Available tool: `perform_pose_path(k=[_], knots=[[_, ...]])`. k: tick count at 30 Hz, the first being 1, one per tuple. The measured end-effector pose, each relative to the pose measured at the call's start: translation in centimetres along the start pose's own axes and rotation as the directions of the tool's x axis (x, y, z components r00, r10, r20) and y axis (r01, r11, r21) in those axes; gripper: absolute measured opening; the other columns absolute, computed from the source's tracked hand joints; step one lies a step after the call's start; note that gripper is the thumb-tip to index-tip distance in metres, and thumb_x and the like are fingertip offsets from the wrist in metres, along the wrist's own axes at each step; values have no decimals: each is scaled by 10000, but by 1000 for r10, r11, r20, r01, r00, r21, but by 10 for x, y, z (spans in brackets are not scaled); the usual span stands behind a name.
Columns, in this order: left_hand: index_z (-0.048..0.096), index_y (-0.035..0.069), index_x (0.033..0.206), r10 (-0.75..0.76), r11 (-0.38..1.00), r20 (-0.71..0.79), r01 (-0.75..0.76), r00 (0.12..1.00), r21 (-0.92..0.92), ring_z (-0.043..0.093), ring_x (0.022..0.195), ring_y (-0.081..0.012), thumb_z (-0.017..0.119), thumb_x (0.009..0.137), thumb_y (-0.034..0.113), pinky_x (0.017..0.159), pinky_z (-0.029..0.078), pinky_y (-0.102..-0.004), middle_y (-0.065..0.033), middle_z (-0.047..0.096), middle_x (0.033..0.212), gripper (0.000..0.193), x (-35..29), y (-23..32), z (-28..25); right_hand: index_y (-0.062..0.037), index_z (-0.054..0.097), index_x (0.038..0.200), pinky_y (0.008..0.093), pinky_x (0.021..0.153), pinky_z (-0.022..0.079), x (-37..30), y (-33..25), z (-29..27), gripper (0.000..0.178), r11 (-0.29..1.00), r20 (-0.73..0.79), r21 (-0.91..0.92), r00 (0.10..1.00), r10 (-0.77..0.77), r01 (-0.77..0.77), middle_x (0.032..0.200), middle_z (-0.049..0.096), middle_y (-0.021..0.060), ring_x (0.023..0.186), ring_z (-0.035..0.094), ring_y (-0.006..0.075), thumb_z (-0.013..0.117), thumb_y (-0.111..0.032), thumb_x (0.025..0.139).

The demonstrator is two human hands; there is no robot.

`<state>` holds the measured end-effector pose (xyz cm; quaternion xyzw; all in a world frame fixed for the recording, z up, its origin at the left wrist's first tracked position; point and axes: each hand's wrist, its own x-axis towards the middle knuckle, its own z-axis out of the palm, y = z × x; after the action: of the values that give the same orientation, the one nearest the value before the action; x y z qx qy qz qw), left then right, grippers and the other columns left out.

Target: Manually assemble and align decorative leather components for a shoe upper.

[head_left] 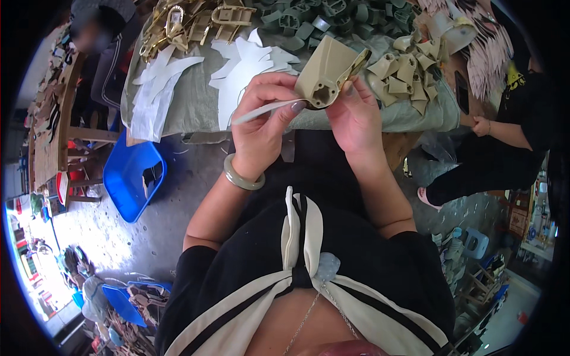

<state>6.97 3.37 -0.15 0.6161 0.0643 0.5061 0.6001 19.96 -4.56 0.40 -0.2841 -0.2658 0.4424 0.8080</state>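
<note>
Both hands are raised over the near edge of a cloth-covered table. Between them is a beige block (323, 65) that looks like a shoe heel, its hollow, holed end tilted towards me and a gold strip along its right side. My right hand (360, 121) grips it at that gold edge, thumb in front. My left hand (259, 133) pinches a thin white cut piece (261, 111) between thumb and fingers, its inner end meeting the heel's lower left. The left fingers also reach behind the heel. How far the white piece overlaps the heel is hidden.
White cut pieces (242, 71) lie on the table (196, 121), with gold parts (202, 21) behind, dark green heels (297, 21) at the back and beige heels (409, 71) at right. A blue tub (133, 178) stands on the floor at left; another person's hand (482, 126) is at right.
</note>
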Motion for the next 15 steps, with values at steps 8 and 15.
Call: perform_pose_path(k=[8,15], knots=[[553,6,985,-152,966,-25,143,988,-214,549,982,-144,653,812,2,853,459,-280,-87,530,1117,199,-2,3,0,-40,565,998,270,734,467,5,4,6,177,990,41,123,997,58,-63,805,611,25,734,576,104,573,-189,901],[473,19,1076,-145,988,77,140,986,69,601,843,-122,736,759,55,792,483,-268,-46,628,919,414,-1,-4,-4,-34,560,1039,235,643,490,9,5,5,207,970,18,150,982,190,-191,800,624,32,658,591,99,546,-196,912]])
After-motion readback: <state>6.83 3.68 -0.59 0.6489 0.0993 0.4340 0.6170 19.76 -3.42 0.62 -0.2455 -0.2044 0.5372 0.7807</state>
